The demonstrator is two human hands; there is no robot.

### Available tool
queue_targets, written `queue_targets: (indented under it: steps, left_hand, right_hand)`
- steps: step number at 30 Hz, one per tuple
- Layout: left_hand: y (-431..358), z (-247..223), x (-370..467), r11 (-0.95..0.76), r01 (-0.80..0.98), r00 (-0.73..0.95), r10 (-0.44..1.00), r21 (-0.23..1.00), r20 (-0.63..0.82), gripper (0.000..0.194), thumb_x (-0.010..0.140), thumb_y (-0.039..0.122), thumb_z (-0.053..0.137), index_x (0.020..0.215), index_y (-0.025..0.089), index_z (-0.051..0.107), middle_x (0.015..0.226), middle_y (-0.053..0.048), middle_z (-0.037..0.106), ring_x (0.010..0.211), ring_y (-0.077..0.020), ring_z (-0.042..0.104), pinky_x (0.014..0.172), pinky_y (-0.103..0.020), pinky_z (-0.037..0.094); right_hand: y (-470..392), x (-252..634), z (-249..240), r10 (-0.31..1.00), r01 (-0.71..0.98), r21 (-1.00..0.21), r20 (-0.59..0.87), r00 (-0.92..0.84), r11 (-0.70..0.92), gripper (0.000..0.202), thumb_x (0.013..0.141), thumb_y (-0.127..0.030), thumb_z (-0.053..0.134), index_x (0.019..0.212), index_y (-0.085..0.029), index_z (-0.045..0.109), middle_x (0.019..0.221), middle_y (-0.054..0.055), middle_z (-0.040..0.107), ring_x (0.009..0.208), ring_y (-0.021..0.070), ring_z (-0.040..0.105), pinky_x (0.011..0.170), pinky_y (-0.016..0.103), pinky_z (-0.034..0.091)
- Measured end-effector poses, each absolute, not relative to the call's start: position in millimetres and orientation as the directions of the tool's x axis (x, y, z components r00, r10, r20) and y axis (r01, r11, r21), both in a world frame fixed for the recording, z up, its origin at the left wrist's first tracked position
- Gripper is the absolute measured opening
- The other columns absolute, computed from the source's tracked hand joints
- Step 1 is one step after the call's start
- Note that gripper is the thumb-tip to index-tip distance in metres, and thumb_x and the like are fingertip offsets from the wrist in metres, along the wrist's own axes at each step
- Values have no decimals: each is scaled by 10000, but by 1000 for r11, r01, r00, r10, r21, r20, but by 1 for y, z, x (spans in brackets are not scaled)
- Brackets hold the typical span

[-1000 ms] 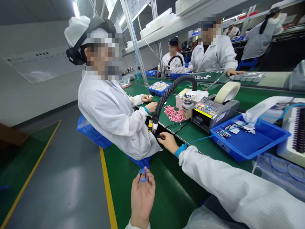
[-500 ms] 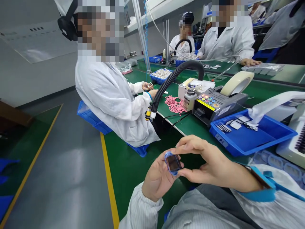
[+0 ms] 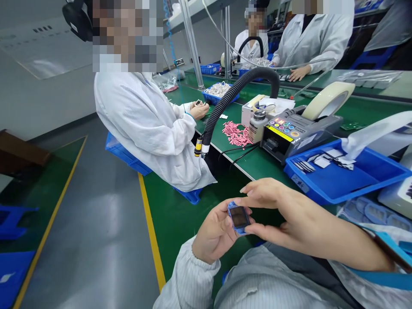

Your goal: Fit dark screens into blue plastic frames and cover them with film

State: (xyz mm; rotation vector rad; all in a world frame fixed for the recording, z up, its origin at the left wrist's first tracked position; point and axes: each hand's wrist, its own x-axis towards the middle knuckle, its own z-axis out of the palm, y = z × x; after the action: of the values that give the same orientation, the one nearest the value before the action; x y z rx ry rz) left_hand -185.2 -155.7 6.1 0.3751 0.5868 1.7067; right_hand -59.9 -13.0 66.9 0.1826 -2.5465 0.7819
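A small blue plastic housing [image 3: 238, 218] with a dark square screen in its front is between my two hands, held above my lap. My left hand [image 3: 216, 231] grips it from the left, the thumb at its edge and the other fingers behind it. From the right, my right hand [image 3: 283, 210] pinches its right side with the thumb low and the fingertips at the top. The screen tilts up toward me. What lies behind the housing is hidden by my fingers.
A blue tray [image 3: 347, 182] with black-and-white strips stands on the green bench beside a tape dispenser [image 3: 286, 133]. Near it are a bottle [image 3: 257, 126], pink pieces [image 3: 237, 134] and a black flexible hose [image 3: 225, 107]. A co-worker [image 3: 144, 124] sits at the left.
The blue housing sits slightly further right in view, and my left thumb has come onto its edge. My right forearm reaches in more from the lower right. The view has shifted a little.
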Motion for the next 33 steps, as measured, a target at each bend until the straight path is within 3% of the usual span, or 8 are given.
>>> queue_targets:
  steps: [7,13,19,24,29,33]
  left_hand:
    - [-152,4,-185,-118,-771,-209,975,626,-74,441,662,282,783,1052,126,647,882,-63,700,790,-156,662,736,-257,510]
    - [-151,3,-183,-122,-758,-216,974,641,-70,425,647,275,794,1024,133,657,867,-61,711,809,-165,674,725,-241,512]
    - [-147,0,-178,-81,-795,-161,984,601,-80,574,614,283,814,1127,148,595,947,-68,695,852,-166,669,752,-254,522]
    - [-137,-3,-167,-51,-871,-91,994,488,-59,536,639,275,796,1129,215,588,948,-21,688,866,-160,668,729,-257,539]
    - [-117,-4,-151,4,-897,-5,1000,441,-19,536,623,339,801,1105,219,601,883,-5,693,795,-141,674,713,-248,546]
    - [-96,-1,-137,81,-916,89,996,393,3,587,640,311,797,1172,226,564,920,0,694,831,-133,674,745,-241,539]
  right_hand:
    - [-18,-53,73,23,-183,-372,487,-873,910,253,874,-280,568,1091,-204,463,1054,96,615,1036,248,578,784,382,529]
    - [-23,-51,79,0,-164,-330,446,-895,930,235,871,-217,562,1088,-196,475,1012,87,627,958,245,600,729,385,514]
    - [-21,-45,77,-13,-140,-278,416,-909,950,323,905,-281,519,1213,-193,474,1168,116,601,1113,286,553,813,436,522]
    - [-16,-32,78,29,-132,-332,439,-898,934,588,838,-436,598,1318,-166,393,1222,160,580,1144,299,552,825,419,561]
    - [-8,-7,76,179,-58,-483,430,-885,874,627,825,-456,616,1342,-245,331,1254,115,558,1150,262,556,870,372,556]
    - [-3,19,76,324,-66,-589,531,-783,806,604,802,-319,684,1298,-270,344,1190,99,560,1143,243,536,917,369,523]
